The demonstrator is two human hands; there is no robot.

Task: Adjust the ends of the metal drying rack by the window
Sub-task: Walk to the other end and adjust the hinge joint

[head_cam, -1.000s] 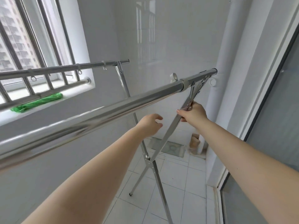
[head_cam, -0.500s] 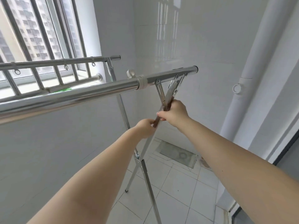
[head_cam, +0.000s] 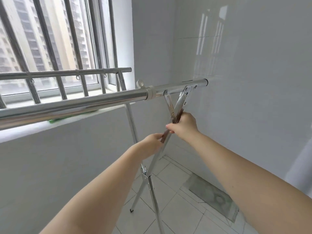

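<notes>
Since the earlier frame, the left hand (head_cam: 152, 144) has closed onto the diagonal leg (head_cam: 157, 155) just below the right hand (head_cam: 183, 126), and the view has swung toward the window (head_cam: 55, 48).

Both hands are wrapped shut around the same leg of the drying rack (head_cam: 84, 105), under the folding brace (head_cam: 179, 102) at the near rail's end, at 12 o'clock from centre. The rack stands beside the window.

Progress: this end is in hand, judged mid-adjustment. The opposite end lies out of view at 9 o'clock; its state cannot be told.

Surroundings: white tiled floor (head_cam: 177, 213), floor drain (head_cam: 214, 198) at 4 o'clock, glossy white wall (head_cam: 244, 65), green cloth (head_cam: 67, 118) on the sill.
</notes>
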